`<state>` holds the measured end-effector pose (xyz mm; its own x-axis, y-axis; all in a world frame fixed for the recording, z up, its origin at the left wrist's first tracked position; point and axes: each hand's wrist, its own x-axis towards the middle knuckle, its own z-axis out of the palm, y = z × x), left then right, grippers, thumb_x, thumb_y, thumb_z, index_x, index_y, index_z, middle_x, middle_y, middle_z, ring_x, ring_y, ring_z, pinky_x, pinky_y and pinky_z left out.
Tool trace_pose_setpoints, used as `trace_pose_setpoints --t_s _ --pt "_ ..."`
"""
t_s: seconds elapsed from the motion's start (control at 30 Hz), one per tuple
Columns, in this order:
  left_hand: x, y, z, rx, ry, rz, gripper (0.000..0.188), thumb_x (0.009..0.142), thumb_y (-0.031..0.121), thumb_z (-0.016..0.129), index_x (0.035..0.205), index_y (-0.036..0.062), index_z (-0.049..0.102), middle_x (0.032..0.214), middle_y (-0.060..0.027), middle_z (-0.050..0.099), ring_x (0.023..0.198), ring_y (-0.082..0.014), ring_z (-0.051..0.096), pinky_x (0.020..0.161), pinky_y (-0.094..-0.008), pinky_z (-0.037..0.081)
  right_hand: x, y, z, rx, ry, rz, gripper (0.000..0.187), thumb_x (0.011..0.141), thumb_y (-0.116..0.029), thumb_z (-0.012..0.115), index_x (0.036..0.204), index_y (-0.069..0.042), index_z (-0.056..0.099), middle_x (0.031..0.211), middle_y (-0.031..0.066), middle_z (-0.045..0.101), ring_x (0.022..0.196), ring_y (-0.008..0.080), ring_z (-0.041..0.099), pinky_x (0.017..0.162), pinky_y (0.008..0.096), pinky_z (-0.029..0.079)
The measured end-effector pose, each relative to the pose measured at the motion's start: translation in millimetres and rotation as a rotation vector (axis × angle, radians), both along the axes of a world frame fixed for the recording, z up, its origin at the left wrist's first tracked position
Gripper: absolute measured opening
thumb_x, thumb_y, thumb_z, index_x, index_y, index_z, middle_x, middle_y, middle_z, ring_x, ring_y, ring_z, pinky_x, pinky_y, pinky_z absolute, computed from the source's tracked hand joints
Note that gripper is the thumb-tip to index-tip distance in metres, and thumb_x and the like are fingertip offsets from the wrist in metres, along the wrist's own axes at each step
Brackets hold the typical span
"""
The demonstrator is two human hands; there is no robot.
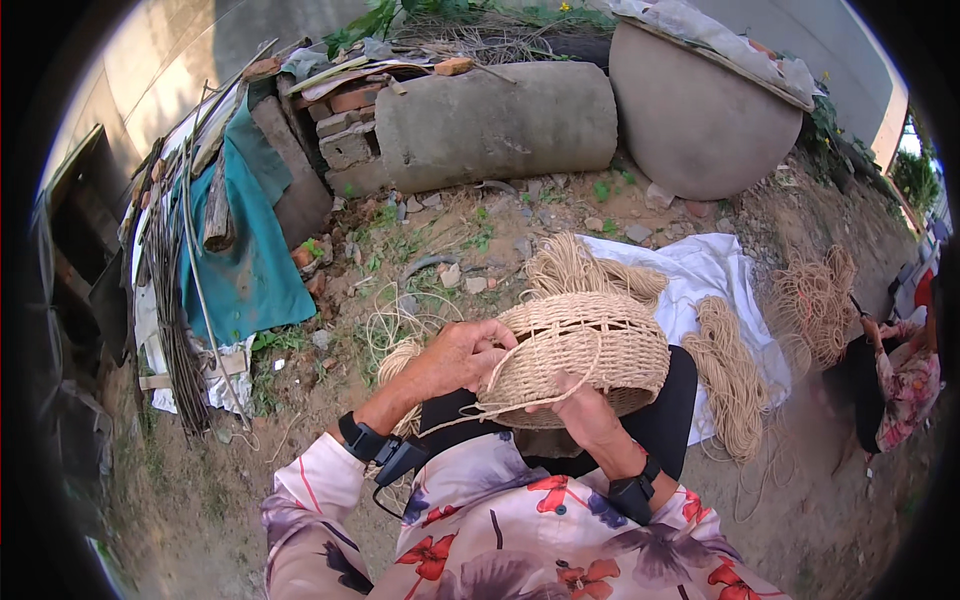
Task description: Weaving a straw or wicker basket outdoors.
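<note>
While the curled left hand (462, 355) pinches the round, tan woven-cord basket (630, 352) at nine o'clock, the right hand (588, 412) clasps its six-o'clock edge.

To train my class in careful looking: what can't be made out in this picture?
All in the head view:
Woven basket: most of its inside, hidden by its own wall.
Left hand: its exact grip; some fingertips are lost at the basket's edge.
Right hand: some fingers, hidden by the hand itself.
Large grey vessel: its inside, hidden by its wall and the sheeting on top.
Co-worker: partly cut off by the dark fisheye rim; finger details too small.
</note>
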<state>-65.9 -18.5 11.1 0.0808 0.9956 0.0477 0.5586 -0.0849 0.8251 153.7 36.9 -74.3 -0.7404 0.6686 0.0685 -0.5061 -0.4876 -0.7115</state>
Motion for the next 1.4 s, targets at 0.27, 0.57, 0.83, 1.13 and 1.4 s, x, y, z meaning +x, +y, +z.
trace_pose_setpoints --t_s 0.27,0.57,0.83,1.13,1.4 --pt "11.4 14.5 -6.6 0.163 0.289 0.068 0.023 0.087 0.024 0.065 0.091 0.0013 0.067 0.083 -0.0122 0.068 0.069 -0.0248 0.065 0.063 -0.0378 0.050 4.1 2.8 -7.0 0.041 -0.012 0.034 0.040 0.097 -0.020 0.059 0.131 -0.001 0.051 0.122 0.0115 0.061 0.107 0.0239 0.062 0.082 0.0412 0.055" --pt "-29.2 -0.6 -29.5 0.174 0.594 0.717 0.012 0.072 0.017 0.061 0.069 0.0072 0.066 0.064 -0.0208 0.064 0.063 -0.0412 0.064 0.059 -0.0498 0.051 10.8 4.4 -10.5 0.059 0.001 0.035 0.039 0.093 -0.015 0.062 0.129 -0.002 0.053 0.120 0.0114 0.063 0.105 0.0234 0.063 0.082 0.0413 0.055" --pt "-14.5 -4.8 -28.7 0.549 0.456 0.394 0.015 0.079 0.015 0.061 0.089 0.0064 0.068 0.085 -0.0134 0.065 0.081 -0.0358 0.062 0.073 -0.0437 0.050 13.4 13.3 -21.3 0.239 -0.121 0.164 0.033 0.090 -0.010 0.063 0.121 0.000 0.059 0.110 0.0140 0.067 0.098 0.0244 0.065 0.082 0.0418 0.055" --pt "18.6 4.7 -17.5 0.711 0.532 0.168 0.017 0.081 0.014 0.064 0.097 0.0119 0.070 0.089 -0.0073 0.064 0.085 -0.0280 0.061 0.073 -0.0403 0.047 -13.0 29.1 -54.6 -0.052 0.032 -0.069 0.049 0.094 -0.026 0.067 0.135 -0.008 0.047 0.132 0.0064 0.054 0.118 0.0205 0.053 0.104 0.0411 0.045" --pt "18.9 9.1 -12.2 0.729 0.648 0.142 0.013 0.084 0.015 0.063 0.095 0.0118 0.069 0.081 -0.0079 0.064 0.079 -0.0275 0.063 0.070 -0.0415 0.048 -34.0 36.7 -81.3 -0.134 0.147 -0.144 0.050 0.094 -0.034 0.065 0.134 -0.010 0.046 0.131 0.0038 0.052 0.122 0.0180 0.049 0.107 0.0391 0.042"
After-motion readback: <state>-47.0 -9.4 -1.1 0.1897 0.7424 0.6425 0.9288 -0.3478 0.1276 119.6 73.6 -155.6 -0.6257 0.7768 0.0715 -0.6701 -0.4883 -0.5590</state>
